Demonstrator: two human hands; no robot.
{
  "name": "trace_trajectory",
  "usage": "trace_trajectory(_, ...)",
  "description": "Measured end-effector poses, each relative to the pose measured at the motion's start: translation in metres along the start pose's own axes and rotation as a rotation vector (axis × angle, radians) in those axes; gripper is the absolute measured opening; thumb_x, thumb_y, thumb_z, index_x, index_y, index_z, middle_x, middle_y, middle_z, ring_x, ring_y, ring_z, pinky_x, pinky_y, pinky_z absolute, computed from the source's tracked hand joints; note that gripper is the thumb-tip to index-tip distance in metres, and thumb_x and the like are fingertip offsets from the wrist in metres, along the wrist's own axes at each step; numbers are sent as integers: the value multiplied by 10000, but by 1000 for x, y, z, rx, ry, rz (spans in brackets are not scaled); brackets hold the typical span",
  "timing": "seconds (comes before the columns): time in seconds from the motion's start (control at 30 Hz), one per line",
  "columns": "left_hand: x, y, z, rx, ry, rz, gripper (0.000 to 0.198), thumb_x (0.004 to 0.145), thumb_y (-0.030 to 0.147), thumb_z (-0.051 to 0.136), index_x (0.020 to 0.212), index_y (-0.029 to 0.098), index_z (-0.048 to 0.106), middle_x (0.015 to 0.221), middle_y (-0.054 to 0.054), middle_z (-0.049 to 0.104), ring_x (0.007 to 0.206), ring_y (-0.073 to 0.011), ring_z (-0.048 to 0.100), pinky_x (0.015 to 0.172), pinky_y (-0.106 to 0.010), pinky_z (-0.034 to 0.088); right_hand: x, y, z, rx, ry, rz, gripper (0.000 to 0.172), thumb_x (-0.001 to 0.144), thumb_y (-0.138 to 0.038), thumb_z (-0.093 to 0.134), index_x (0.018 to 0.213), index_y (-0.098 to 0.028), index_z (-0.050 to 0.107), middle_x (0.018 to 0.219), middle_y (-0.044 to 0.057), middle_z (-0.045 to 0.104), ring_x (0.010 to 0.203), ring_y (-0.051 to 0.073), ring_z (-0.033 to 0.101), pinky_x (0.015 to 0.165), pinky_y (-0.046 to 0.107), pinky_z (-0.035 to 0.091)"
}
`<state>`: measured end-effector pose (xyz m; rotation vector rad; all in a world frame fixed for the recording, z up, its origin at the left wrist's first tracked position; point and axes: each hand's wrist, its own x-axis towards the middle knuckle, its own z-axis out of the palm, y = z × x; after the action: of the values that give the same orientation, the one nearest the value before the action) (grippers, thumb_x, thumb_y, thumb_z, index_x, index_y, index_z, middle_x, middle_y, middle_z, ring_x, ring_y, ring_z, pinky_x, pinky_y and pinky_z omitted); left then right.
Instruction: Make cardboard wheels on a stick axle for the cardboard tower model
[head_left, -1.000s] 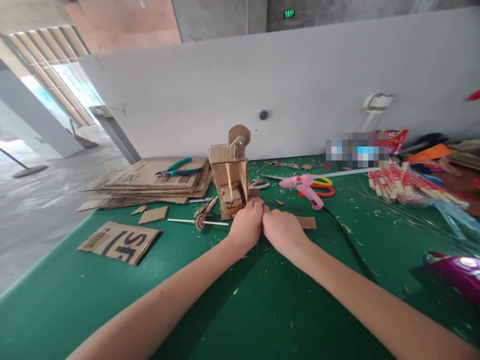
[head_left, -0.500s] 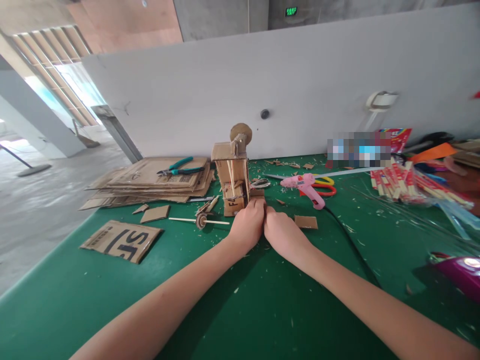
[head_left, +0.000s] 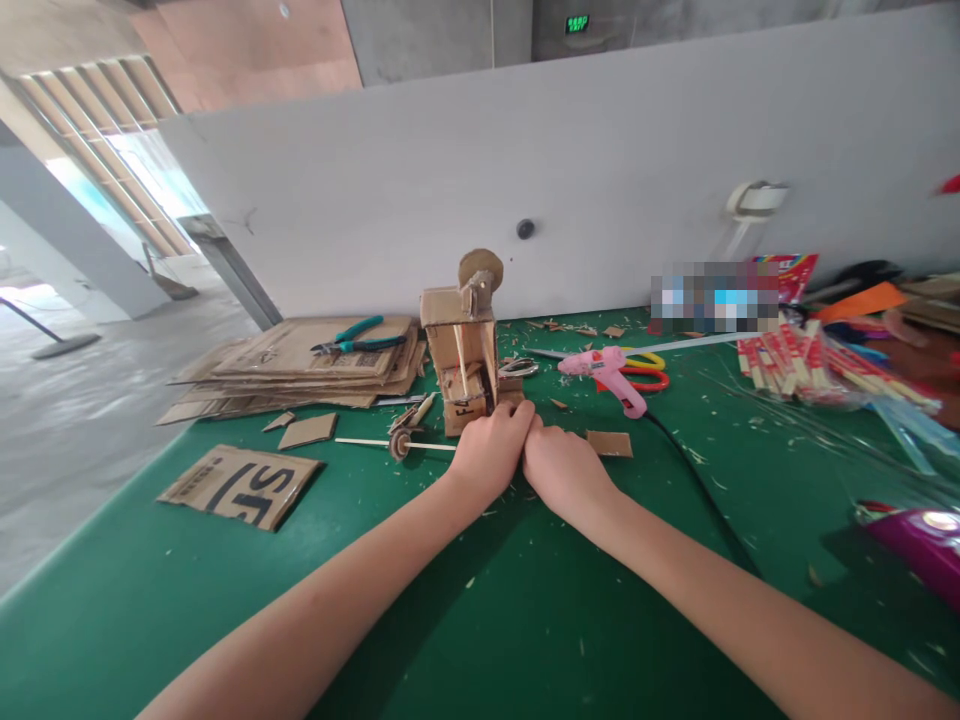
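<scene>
A tall cardboard model [head_left: 463, 345] stands upright mid-table, with a round cardboard disc [head_left: 481, 270] on top and thin wooden sticks inside its open frame. At its lower right corner my left hand [head_left: 495, 445] is closed, fingers curled onto the cardboard. My right hand [head_left: 562, 465] is closed too and presses against the left one at the same spot. Brown cardboard shows just beyond the fingers, but the fingertips and the exact grip are hidden. Left of the hands lies a wooden stick [head_left: 360, 441] with a small cardboard wheel [head_left: 400, 444] on it.
Behind on the right are a pink glue gun [head_left: 611, 372] with a black cord and red-yellow scissors [head_left: 649, 379]. Green-handled pliers [head_left: 360, 335] rest on stacked cardboard [head_left: 247, 360]. A printed cardboard piece [head_left: 240, 485] lies front left, packaged sticks [head_left: 795, 365] at the right.
The view has shifted slightly. Both hands stay closed together at the model's lower corner, with the left fingers a little higher over the cardboard.
</scene>
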<state>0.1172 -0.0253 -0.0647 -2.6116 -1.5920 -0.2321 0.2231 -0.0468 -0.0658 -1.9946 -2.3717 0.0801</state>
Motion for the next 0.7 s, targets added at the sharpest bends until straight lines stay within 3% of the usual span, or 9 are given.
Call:
trace_trajectory(0.43,1,0,-1,-11,-30,30,181,929,190,370,1048,165,504,1000,-83,622,857,-235,665,681,-343,542,-14,-4,-4,-20,-24,-42,252,843,-15,408,1012,-41,593,803,183,682,786,252,703,668,306,523)
trace_trajectory(0.6,0,2,-1,-33,-21,52,262,970,292,300,1021,171,526,992,-76,635,899,-230,659,708,-326,538,-21,-6,-3,64,-25,-17,268,832,-4,395,990,-21,611,788,214,680,787,289,699,677,354,517)
trace_trajectory(0.7,-1,1,-1,-33,-17,67,214,956,239,336,1032,171,524,1014,-79,633,912,-221,656,721,-310,534,-19,-3,-3,164,-10,18,276,830,-12,391,1019,-25,592,815,217,681,793,281,694,679,342,506)
